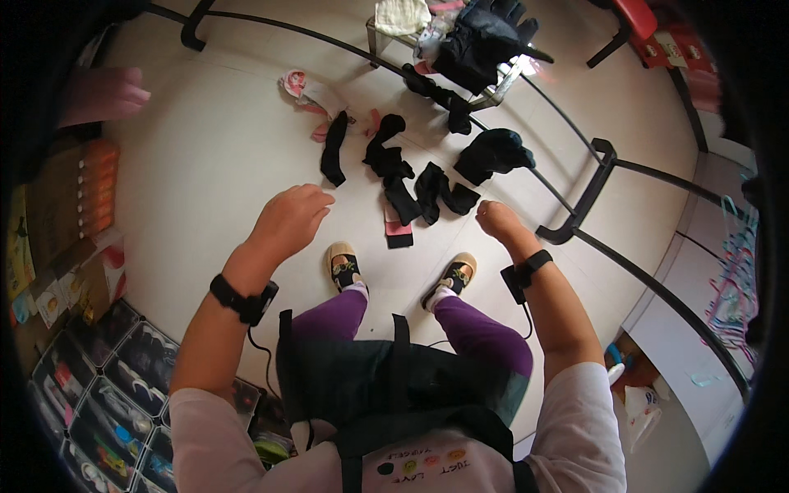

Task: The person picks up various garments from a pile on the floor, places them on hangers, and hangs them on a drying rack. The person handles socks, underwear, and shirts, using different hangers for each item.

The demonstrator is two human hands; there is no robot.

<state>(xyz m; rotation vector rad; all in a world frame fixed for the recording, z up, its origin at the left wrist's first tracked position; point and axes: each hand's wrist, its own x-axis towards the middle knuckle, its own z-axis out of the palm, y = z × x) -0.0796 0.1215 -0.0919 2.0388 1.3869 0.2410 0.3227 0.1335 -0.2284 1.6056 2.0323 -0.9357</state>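
Observation:
On the pale tiled floor (pixel 203 154) lie several black socks (pixel 333 150), some folded over or touching. My left hand (pixel 298 215) hovers near the leftmost sock with fingers bent and nothing visible in it. My right hand (pixel 493 219) is curled close to the right end of the sock group; whether it holds anything is hidden. A pink and black folded piece (pixel 399 234) lies under a black sock, and a crumpled plastic bag (pixel 323 98) with pink parts is behind the left sock. A black glove-like item (pixel 493 151) rests at the right.
A metal-legged stool (pixel 502 86) holds black gloves (pixel 481 43) and a pale cloth (pixel 402 15). Black rack bars (pixel 598 179) cross the floor. Clear-fronted shoe boxes (pixel 98 394) stand at lower left, hangers (pixel 733 283) hang at right. Another person's hand (pixel 114 95) shows at upper left.

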